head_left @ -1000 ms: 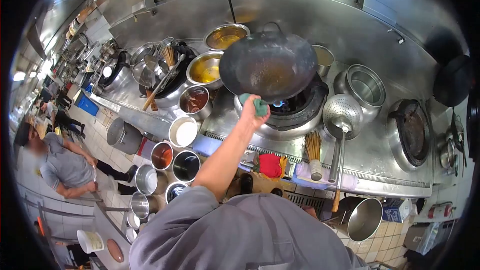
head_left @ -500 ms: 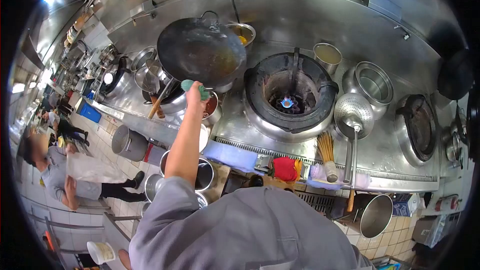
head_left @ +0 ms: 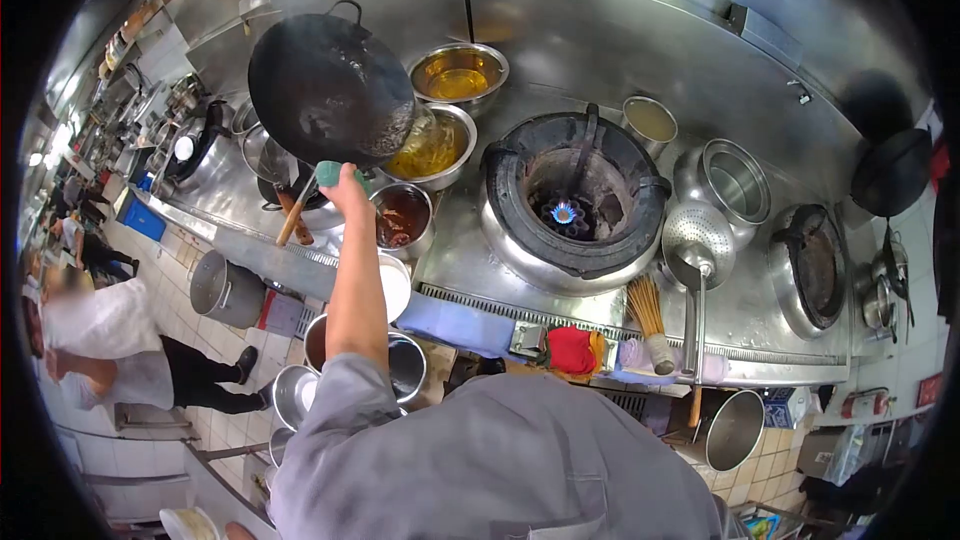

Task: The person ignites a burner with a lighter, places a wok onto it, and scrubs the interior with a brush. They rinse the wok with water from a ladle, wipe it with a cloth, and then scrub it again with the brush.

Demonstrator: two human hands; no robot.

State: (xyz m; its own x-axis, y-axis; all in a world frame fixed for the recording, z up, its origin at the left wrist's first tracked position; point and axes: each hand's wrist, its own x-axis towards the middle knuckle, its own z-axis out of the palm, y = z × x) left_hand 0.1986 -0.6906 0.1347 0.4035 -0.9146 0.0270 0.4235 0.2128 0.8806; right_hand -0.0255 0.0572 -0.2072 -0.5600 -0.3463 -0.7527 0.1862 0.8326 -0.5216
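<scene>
My left hand [head_left: 348, 190] is closed round a green cloth [head_left: 330, 175] at the near handle of a black wok [head_left: 325, 90]. The wok is tilted to the right, and oil runs from its edge into a metal bowl of yellow oil [head_left: 440, 147]. Behind that bowl stands another bowl of oil [head_left: 458, 74]. A pot of dark red sauce [head_left: 403, 216] sits just right of my left hand. My right hand is not in view.
A round burner [head_left: 575, 202] with a blue flame is at the centre. Right of it lie a bamboo brush [head_left: 650, 325], a perforated ladle [head_left: 699, 237] and a metal pot [head_left: 736, 183]. Another person [head_left: 130, 340] stands on the left.
The wok has moved left and tipped, with my left hand on it. Oil now flows out, and the bowls behind it are uncovered. The other person's white cloth has been raised.
</scene>
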